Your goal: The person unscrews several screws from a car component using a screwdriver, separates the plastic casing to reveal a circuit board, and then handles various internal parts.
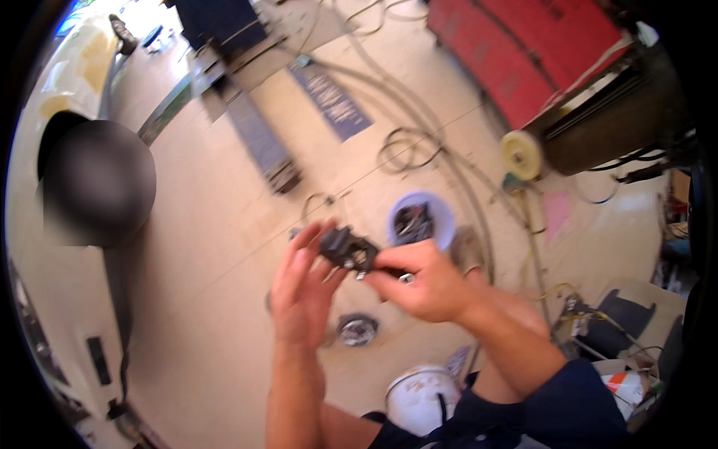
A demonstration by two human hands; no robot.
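In the middle of the head view, a dark grey, blocky metal part [345, 248] with an opening in it is held up above the floor. My right hand [422, 283] pinches its right end between thumb and fingers. A small silver round end [406, 279] shows at that hand; what it belongs to is hidden. My left hand [303, 277] is at the part's left side, fingers spread and stretched, the fingertips close to or touching it. Beyond the right hand stands a lavender bucket [446, 224] with dark parts inside. A round metal piece [357, 329] lies on the floor below the hands.
A light-coloured car [75, 292] with a blurred dark wheel stands at left. Ahead are a blue lift arm [258, 135] and hoses [411, 146] across the floor. A red cabinet [523, 52] is at upper right, a white bucket [419, 385] near my legs, a grey chair [624, 322] at right.
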